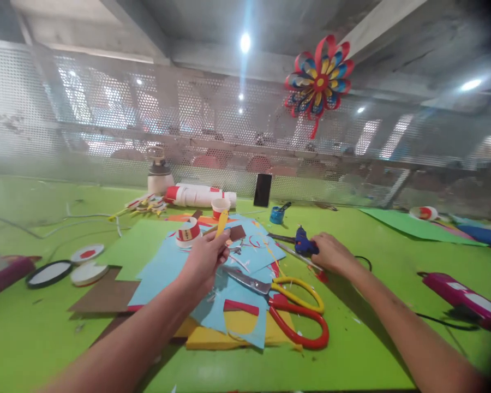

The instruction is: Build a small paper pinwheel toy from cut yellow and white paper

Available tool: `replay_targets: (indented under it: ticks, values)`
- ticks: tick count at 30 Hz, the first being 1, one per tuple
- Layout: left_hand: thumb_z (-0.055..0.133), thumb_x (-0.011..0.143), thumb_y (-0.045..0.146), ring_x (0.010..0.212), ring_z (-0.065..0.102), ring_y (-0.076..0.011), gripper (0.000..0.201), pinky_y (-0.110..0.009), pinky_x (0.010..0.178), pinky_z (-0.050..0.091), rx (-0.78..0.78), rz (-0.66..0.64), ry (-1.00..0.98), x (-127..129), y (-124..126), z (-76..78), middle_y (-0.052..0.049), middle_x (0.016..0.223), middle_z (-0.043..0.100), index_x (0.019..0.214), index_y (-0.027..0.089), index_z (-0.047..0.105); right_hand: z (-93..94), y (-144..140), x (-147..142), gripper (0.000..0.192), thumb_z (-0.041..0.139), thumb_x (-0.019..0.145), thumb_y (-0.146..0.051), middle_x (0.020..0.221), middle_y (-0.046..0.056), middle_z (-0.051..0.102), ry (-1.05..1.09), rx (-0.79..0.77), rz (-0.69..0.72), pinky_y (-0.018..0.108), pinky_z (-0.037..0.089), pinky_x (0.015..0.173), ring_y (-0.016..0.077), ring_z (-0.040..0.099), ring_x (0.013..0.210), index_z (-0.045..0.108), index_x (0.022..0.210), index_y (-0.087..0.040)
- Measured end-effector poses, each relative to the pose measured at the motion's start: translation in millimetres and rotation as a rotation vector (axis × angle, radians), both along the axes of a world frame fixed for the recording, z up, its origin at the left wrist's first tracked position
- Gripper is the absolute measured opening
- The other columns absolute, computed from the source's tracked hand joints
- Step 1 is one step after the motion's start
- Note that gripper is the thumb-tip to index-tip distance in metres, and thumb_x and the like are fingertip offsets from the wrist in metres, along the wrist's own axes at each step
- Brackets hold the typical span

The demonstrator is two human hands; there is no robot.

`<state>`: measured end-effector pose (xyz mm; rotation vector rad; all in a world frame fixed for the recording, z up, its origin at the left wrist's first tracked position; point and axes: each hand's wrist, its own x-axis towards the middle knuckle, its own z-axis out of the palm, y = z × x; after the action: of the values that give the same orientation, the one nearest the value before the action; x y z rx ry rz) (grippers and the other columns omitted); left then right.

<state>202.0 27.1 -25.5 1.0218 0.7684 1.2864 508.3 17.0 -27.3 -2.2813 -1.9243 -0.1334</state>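
In the head view, the left hand (204, 259) pinches a yellow strip (222, 222) at seven o'clock, the right hand (332, 253) meets a blue tool (304, 243) at four, whether grasping I cannot tell, and an eight o'clock cup (189, 233) bears illegible dark marks.

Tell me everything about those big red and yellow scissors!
The scissors have shiny, metal-looking blades and two big loop handles, one yellow, one red. They lie partly on blue paper, blades pointing forward and left, close to the left hand. The blades look nearly shut, and nobody is holding them.
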Motion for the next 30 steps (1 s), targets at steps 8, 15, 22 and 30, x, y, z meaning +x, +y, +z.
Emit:
replay_targets:
  ticks: [8,15,22,30]
  values:
    - [0.071,0.069,0.030,0.050,0.047,-0.0053,0.025,-0.014,0.043,0.037,-0.114,-0.037,-0.035,3,1,-1.2,0.003,0.052,0.047,0.062,0.012,0.054,7.1,2,28,0.034,0.062,0.063,-0.026,0.098,0.013,0.061,0.338,0.204,-0.086,0.035,0.043,0.075,0.0276,0.056,0.090,0.062,0.094,-0.015]
    - [0.064,0.077,0.022,0.058,0.059,-0.0094,0.017,-0.016,0.049,0.046,-0.192,-0.031,0.025,5,0,1.1,-0.008,0.067,0.065,0.081,0.006,0.064,10.4,-7,9,0.029,0.058,0.068,-0.027,0.086,0.008,0.068,0.947,0.218,0.126,0.033,0.054,0.071,0.0198,0.066,0.076,0.059,0.094,-0.015]
    - [0.059,0.081,0.020,0.063,0.063,-0.0121,0.015,-0.018,0.053,0.050,-0.205,-0.048,0.051,4,-4,4.2,-0.009,0.069,0.066,0.081,0.006,0.063,24.8,-36,-35,0.025,0.055,0.083,-0.036,0.092,0.011,0.069,1.421,0.098,0.402,0.038,0.055,0.075,0.0229,0.067,0.083,0.065,0.091,-0.014]
    - [0.057,0.079,0.021,0.042,0.055,-0.0102,0.024,-0.018,0.033,0.029,-0.114,-0.091,0.234,7,-5,5.8,-0.003,0.050,0.057,0.056,0.013,0.054,26.6,-61,-50,0.033,0.049,0.089,-0.043,0.090,0.010,0.069,1.225,-0.051,0.593,0.033,0.051,0.071,0.0236,0.064,0.086,0.067,0.099,-0.017]
